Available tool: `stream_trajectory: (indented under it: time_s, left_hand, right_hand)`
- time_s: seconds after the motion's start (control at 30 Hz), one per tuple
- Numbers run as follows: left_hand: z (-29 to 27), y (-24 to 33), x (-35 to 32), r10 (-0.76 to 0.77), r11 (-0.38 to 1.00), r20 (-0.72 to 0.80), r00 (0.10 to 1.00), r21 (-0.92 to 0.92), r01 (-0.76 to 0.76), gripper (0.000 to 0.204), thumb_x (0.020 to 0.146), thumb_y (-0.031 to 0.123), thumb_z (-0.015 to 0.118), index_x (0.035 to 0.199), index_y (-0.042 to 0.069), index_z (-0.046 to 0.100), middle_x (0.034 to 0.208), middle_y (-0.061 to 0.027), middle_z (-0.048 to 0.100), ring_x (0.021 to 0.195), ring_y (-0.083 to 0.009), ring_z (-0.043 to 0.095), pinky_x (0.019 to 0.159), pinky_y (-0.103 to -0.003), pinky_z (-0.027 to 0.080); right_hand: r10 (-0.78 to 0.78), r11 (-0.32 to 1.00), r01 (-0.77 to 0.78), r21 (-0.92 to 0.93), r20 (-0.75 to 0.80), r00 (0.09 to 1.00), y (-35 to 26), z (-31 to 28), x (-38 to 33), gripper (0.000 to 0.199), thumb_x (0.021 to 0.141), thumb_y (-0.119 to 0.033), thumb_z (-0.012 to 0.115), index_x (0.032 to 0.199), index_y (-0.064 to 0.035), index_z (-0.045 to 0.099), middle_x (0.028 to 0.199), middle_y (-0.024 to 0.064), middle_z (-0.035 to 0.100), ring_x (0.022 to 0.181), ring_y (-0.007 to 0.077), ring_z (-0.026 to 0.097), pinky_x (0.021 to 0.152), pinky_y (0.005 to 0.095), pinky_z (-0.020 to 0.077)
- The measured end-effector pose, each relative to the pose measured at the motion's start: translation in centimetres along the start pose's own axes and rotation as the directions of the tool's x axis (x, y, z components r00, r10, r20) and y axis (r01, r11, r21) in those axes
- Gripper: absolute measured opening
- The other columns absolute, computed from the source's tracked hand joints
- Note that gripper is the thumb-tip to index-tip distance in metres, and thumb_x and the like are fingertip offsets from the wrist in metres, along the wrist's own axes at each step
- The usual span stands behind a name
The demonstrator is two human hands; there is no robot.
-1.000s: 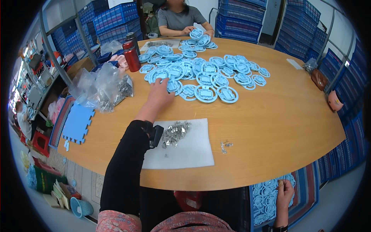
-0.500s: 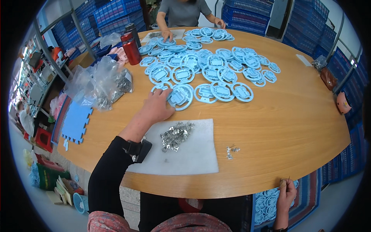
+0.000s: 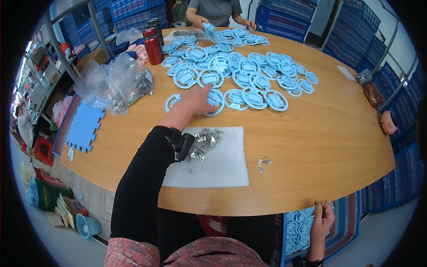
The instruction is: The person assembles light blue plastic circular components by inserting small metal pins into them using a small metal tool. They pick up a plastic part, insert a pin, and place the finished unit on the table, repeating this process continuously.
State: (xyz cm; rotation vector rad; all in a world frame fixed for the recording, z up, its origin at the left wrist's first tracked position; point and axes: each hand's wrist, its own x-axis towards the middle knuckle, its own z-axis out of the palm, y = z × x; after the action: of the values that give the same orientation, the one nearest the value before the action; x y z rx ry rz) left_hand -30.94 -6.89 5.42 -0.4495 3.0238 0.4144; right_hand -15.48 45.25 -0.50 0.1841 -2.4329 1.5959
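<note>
Item: left hand (image 3: pixel 193 101), centre of the frame, bare, dark sleeve below. Placed over the lower-left part of a blue disc (image 3: pixel 217 97), which lies on the tabletop (image 3: pixel 311 155) at the near edge of the pile. Fingers partly spread, thumb low across the disc; whether they grip it, cannot be told.

Item: right hand (image 3: pixel 324 220), lower right of the frame. Fingers drawn together at the tips on a thin dark sliver (image 3: pixel 326 201), too small to identify.

Item: pile of blue discs (image 3: pixel 247 65), upper centre, overlapping; a partly hidden ring (image 3: pixel 170 103) shows just left of the left hand.

Item: white sheet (image 3: pixel 222 174), below the left hand, bearing a heap of metal pieces (image 3: pixel 207 141). A small metal cluster (image 3: pixel 265 163) lies apart, to the right.

Item: packed blue discs (image 3: pixel 296 229), lower right, beside the right hand, below the tabletop edge.

Changes noted: half a second ago the left hand lay beside the disc's left edge; it now overlaps it. In the judgement of this entry, one disc has been singled out from the rest. Upper centre, a co-worker's hand (image 3: pixel 199 20), then down on the discs, now holds a blurred blue piece (image 3: pixel 209 30) raised.
</note>
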Motion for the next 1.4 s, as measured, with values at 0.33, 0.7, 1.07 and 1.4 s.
stream_trajectory:
  time_s: [0.33, 0.7, 1.07, 1.4]
  left_hand:
    - [-2.1, 4.9, -9.8, 0.339, 0.876, -0.307, 0.890, -0.243, -0.417, 0.096, 0.071, 0.026, 0.077, 0.152, -0.004, 0.032, 0.138, -0.0288, 0.052, 0.128, -0.0417, 0.052, 0.109, -0.043, 0.043]
    - [3.3, 9.2, -24.9, 0.565, 0.652, -0.285, 0.774, -0.420, -0.631, 0.102, 0.064, 0.007, 0.079, 0.152, -0.002, 0.029, 0.130, -0.0243, 0.050, 0.121, -0.0434, 0.051, 0.101, -0.046, 0.048]
    - [8.6, 6.1, -26.1, 0.156, -0.294, 0.220, 0.963, -0.920, 0.258, 0.049, 0.104, 0.015, 0.049, 0.149, -0.001, 0.037, 0.134, -0.0129, 0.058, 0.117, -0.0196, 0.060, 0.100, -0.036, 0.050]
    - [8.7, 7.6, -26.0, 0.124, -0.316, 0.243, 0.962, -0.909, 0.271, 0.034, 0.105, 0.017, 0.052, 0.134, 0.001, 0.055, 0.122, -0.0087, 0.065, 0.112, -0.0157, 0.063, 0.096, -0.033, 0.053]
  right_hand:
    - [0.018, 0.987, -0.047, 0.156, 0.184, 0.983, -4.6, 2.6, -0.4, 0.023, 0.106, -0.018, 0.053, 0.116, 0.0000, 0.063, 0.072, 0.0002, 0.053, 0.060, 0.0050, 0.048, 0.054, 0.0206, 0.0387]
    - [0.215, 0.716, -0.573, 0.399, 0.655, 0.725, -9.7, 11.4, -0.3, 0.023, 0.102, -0.018, 0.062, 0.119, -0.0031, 0.060, 0.082, -0.0034, 0.061, 0.064, 0.0012, 0.052, 0.054, 0.0155, 0.0368]
    - [0.258, 0.656, -0.637, 0.404, 0.673, 0.693, -7.0, 12.2, -1.3, 0.023, 0.102, -0.021, 0.063, 0.117, -0.0031, 0.063, 0.076, -0.0013, 0.063, 0.058, 0.0024, 0.054, 0.048, 0.0156, 0.0337]
    - [0.235, 0.704, -0.630, 0.328, 0.730, 0.642, -7.2, 13.2, -0.8, 0.022, 0.103, -0.021, 0.061, 0.117, -0.0038, 0.062, 0.074, -0.0012, 0.061, 0.060, 0.0029, 0.052, 0.050, 0.0165, 0.0350]
